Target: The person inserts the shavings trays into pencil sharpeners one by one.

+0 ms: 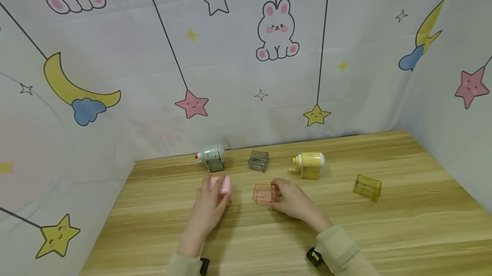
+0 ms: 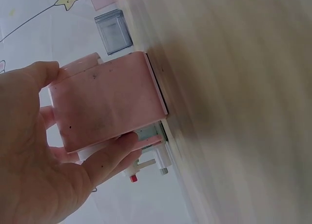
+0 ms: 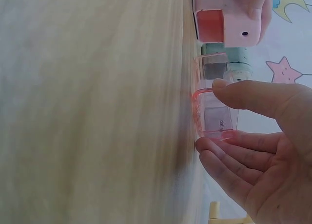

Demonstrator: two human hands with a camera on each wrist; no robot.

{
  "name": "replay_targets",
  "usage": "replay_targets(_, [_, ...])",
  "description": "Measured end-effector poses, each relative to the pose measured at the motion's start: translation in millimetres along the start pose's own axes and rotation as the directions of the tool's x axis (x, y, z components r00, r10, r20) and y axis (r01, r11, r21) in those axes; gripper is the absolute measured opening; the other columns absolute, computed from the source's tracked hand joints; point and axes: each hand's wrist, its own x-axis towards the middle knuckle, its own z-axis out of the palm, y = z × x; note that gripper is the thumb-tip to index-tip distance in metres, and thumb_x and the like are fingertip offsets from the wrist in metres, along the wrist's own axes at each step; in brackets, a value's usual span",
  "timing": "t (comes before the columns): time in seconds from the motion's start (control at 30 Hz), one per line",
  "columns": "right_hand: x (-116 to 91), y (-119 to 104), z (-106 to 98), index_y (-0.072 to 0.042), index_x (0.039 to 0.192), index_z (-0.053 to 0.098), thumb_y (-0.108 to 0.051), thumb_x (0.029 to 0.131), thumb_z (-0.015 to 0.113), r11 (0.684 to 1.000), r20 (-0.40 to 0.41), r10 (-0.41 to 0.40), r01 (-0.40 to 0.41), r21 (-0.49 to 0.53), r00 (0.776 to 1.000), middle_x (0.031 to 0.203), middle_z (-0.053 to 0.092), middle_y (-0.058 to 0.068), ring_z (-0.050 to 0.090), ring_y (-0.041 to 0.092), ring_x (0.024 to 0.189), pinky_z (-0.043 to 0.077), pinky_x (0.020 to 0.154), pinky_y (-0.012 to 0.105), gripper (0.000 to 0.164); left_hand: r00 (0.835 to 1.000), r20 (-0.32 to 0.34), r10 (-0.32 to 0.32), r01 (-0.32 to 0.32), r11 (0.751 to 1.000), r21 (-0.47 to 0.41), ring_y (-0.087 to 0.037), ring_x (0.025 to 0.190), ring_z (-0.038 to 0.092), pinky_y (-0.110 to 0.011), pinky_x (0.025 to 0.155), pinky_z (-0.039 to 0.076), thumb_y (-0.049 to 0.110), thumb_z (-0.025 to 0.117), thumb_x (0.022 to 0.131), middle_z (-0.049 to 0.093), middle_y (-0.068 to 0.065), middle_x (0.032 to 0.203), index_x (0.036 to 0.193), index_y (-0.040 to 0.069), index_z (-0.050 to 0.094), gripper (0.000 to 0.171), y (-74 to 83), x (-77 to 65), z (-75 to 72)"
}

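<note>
left hand [image 1: 207, 201] grips a pink box [image 1: 221, 185] at the wooden table [image 1: 153, 224]; right hand [image 1: 295, 200], apart from it, pinches a clear pink container [image 1: 263, 193], its small lettering blurred; black wrist device [image 1: 314, 257] shows yellow "1".

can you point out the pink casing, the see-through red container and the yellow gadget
Pink casing [image 2: 107, 99]: left wrist view, on its broad flat side.
See-through red container [image 1: 263, 193]: head view, middle of its clear body.
Yellow gadget [image 1: 310, 166]: head view, on its yellow body.

Small cloth-screened nook; pale bunny-and-star hangings [image 1: 230, 62]; wood-grain table [image 1: 265, 242]
</note>
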Motion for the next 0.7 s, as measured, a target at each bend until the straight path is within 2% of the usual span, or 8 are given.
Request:
replay_targets(0.4, [-0.3,0.3,2.3,0.001,0.116,0.053,-0.023,0.067,0.078,1.0,-0.016,0.001,-0.001,0.0,1.0,0.103,0.062,0.013,0.056,0.019,0.088,0.052,0.076,0.039,0.059,1.0,-0.008,0.027,-0.027,1.0,0.009,-0.046,0.108,0.038,-0.062,0.077,0.047,0.04,0.049,0.09,0.025,-0.026,0.141,0.138,0.02,0.036,0.054,7.9,-0.8,5.3])
replay_targets(0.7, [-0.8,-0.6,2.7,0.002,0.114,0.053,-0.022,0.068,0.077,1.0,-0.022,-0.01,0.01,-0.01,1.0,0.098,0.063,0.011,0.056,0.018,0.085,0.051,0.074,0.04,0.057,0.998,-0.031,0.052,-0.051,0.999,0.01,-0.048,0.105,0.04,-0.062,0.075,0.047,0.038,0.051,0.089,0.027,-0.028,0.139,0.137,0.016,0.038,0.054,12.9,-2.0,5.1])
